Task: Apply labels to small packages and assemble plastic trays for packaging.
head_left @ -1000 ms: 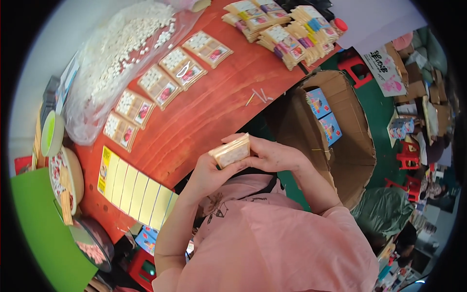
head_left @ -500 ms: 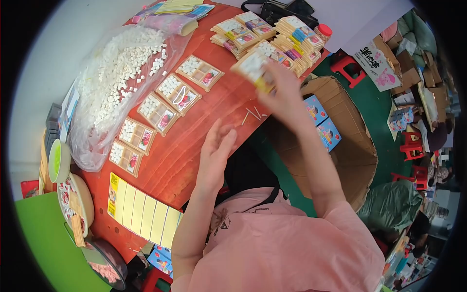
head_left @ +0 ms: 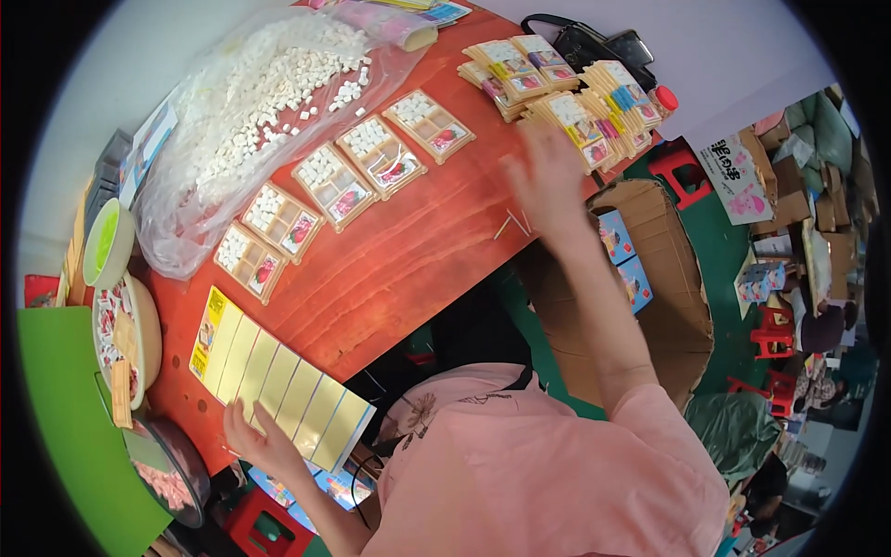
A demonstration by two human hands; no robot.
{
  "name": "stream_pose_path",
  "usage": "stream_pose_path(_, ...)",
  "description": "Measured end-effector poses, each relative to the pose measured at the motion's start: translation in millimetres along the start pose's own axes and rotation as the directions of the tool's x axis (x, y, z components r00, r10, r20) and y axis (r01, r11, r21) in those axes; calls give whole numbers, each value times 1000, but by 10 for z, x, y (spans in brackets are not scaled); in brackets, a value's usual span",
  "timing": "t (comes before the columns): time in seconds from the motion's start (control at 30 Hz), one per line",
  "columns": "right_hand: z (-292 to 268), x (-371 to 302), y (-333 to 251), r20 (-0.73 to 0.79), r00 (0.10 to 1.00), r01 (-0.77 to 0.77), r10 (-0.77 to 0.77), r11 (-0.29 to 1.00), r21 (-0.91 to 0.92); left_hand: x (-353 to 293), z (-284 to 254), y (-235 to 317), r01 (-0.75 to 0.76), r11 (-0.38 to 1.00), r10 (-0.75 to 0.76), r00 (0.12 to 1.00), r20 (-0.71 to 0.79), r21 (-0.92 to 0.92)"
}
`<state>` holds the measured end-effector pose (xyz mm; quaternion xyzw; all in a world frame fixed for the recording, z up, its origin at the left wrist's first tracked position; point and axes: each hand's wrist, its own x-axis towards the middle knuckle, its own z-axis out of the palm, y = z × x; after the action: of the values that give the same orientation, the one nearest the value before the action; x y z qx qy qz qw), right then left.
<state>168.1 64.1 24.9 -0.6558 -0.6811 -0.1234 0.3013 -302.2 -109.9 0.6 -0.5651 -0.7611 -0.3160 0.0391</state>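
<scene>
While spread wide and seemingly empty: left hand (head_left: 266,447), nearer, at lower edge of yellow banded paper (head_left: 278,379), perhaps touching; latter forward-right on desk (head_left: 399,255), lengthwise upper left to lower right; right hand (head_left: 549,187), blurred, likewise spread, beside stacked packs (head_left: 570,111); farther, part-filled trays (head_left: 334,181).

Bright light; sheen on red table (head_left: 399,251); right hand (head_left: 549,181) blurred; rim black, edges bent, perhaps soft.

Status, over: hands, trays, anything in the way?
Left hand open by the yellow sheet. Right hand open, blurred, near stacked packs. Trays in a row. Loose sticks on table near right hand.
</scene>
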Motion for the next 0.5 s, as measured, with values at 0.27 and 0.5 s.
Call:
stream_pose_path(0.27, 399, -1119, -2468, 86, 606, 429, -791, 416, 802, -451, 186, -187, 144, 933, -127, 989, -71, 329)
stream_pose_path(0.5, 791, -1778, -2725, 94, 482, 517, -871, 370, 772, -830, 87, -210, 343, 917, -362, 930, -63, -202)
